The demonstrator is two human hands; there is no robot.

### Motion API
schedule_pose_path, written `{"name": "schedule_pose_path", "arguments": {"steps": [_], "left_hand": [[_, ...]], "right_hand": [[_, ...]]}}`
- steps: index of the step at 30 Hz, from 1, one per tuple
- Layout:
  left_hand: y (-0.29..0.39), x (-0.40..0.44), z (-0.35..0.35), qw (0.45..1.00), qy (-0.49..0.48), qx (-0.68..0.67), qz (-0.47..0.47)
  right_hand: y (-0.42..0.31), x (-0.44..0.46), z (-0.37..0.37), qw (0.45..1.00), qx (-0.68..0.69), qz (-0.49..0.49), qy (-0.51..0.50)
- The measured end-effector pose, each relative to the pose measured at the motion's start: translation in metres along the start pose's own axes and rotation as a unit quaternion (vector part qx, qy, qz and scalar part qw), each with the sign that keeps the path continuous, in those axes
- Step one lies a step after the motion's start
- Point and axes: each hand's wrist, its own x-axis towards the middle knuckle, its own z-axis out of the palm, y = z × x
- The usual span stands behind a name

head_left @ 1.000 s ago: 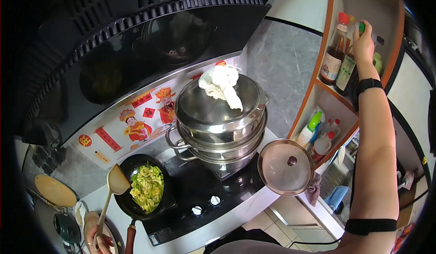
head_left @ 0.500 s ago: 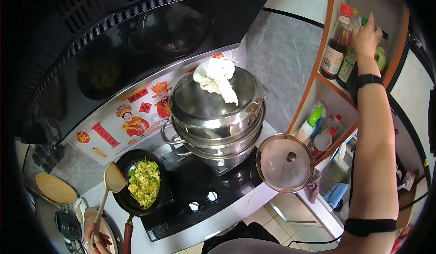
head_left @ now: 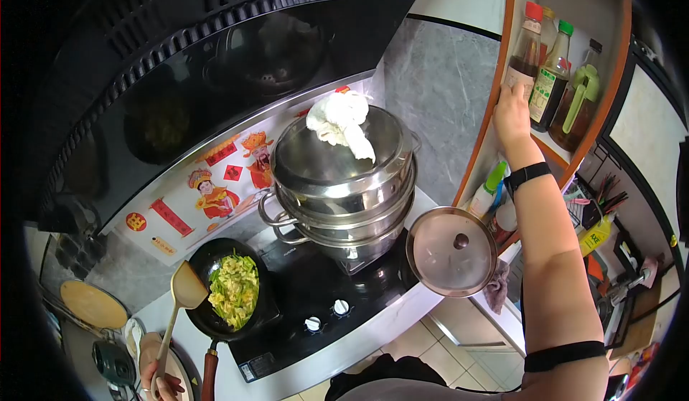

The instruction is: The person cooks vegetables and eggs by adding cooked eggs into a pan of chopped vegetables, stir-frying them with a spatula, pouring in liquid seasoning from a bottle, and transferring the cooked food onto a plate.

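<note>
My left hand [head_left: 164, 384] grips the handle of a pale spatula [head_left: 188, 285], whose blade is held over the left side of a black frying pan [head_left: 203, 322]. Scrambled egg with green vegetable pieces [head_left: 234, 291] lies in the pan. At the upper right, my right hand [head_left: 512, 117] reaches onto a shelf, its fingers closed round the lower part of a red-capped bottle of dark sauce [head_left: 525, 54]. Beside it stand a green-capped bottle [head_left: 550, 85] and a dark-filled jug with a green handle [head_left: 572, 118].
A tall steel steamer [head_left: 344, 211] with a white cloth [head_left: 340, 125] on its lid stands on the black gas stove [head_left: 301, 343]. Right of it lies a round glass lid [head_left: 451, 257]. The range hood [head_left: 237, 57] hangs above. A round board [head_left: 93, 304] is at the left.
My right hand has moved left and down from above the green-capped bottle to the red-capped bottle. The left hand still holds the spatula over the pan. The view has shifted slightly.
</note>
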Motion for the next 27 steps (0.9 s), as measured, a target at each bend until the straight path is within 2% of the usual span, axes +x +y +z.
{"name": "schedule_pose_path", "arguments": {"steps": [5,9,11,13,19,22,27], "left_hand": [[0.002,-0.01,-0.01,1.0,0.006,0.024,-0.007],[-0.004,-0.019,-0.017,0.998,-0.024,0.051,0.036],[-0.021,-0.028,-0.019,1.0,-0.001,-0.015,-0.009],[-0.03,-0.035,-0.023,1.0,-0.007,-0.001,0.012],[-0.023,-0.047,-0.025,0.999,0.003,-0.031,-0.043],[-0.021,-0.05,-0.024,0.997,0.016,-0.047,-0.054],[-0.017,-0.039,-0.022,1.0,0.004,0.016,-0.007]], "right_hand": [[-0.004,-0.005,-0.003,1.0,-0.011,-0.007,0.005],[-0.004,-0.013,-0.005,0.998,-0.055,-0.016,-0.009],[-0.004,-0.014,-0.008,0.999,-0.042,0.008,-0.018],[-0.001,-0.013,-0.011,0.999,-0.025,0.012,-0.045],[0.042,-0.003,0.012,0.998,-0.035,-0.026,-0.045],[0.042,-0.008,-0.003,0.996,-0.02,0.002,-0.082],[0.04,-0.021,-0.015,0.999,-0.002,-0.034,-0.012]]}}
